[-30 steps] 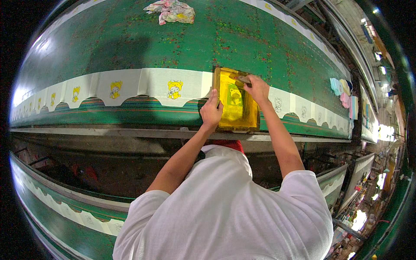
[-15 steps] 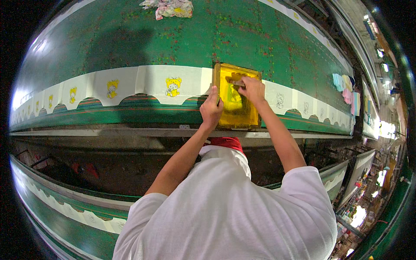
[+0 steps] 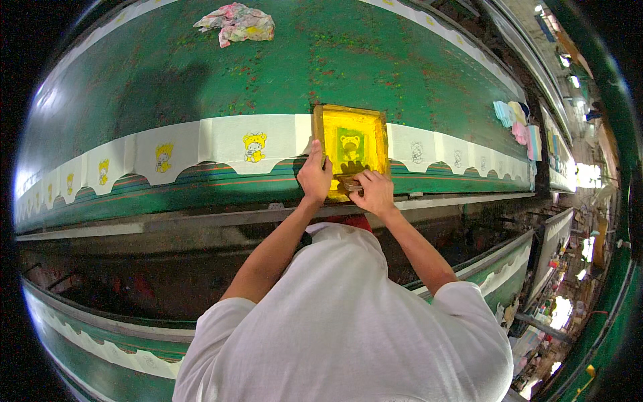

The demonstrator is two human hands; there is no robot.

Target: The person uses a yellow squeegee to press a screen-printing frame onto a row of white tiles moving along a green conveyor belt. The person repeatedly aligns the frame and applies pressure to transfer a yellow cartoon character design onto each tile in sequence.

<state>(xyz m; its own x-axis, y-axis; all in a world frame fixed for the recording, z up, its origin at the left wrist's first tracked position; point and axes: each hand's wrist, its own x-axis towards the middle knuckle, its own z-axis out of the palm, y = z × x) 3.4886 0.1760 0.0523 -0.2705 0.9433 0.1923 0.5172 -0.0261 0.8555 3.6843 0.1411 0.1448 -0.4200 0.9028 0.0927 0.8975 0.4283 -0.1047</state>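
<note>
A yellow-stained screen printing frame [image 3: 383, 144] lies on a strip of white fabric [image 3: 224, 134] along the green table. Its mesh shows a bear-hooded figure stencil [image 3: 350, 143] amid yellow ink. My left hand [image 3: 315, 175] grips the frame's left side rail, thumb and fingers closed about it. Inside the frame, close to its near end, my right hand [image 3: 372, 193] holds a small squeegee [image 3: 349, 182] against the mesh. Left of the frame, the fabric carries printed figures coloured yellow [image 3: 254, 146]; on the right the figures are outlines only [image 3: 416, 152].
A crumpled, stained rag [image 3: 238, 23] lies on the far part of the table. Small pastel cloths [image 3: 517, 120] hang at the table's right end. A metal rail [image 3: 134, 226] runs along the near edge. Behind me stands another green table [image 3: 100, 335] with white fabric.
My right hand has drawn the squeegee from the frame's far part toward its near end, uncovering the stencil figure. My left hand still holds the left rail.
</note>
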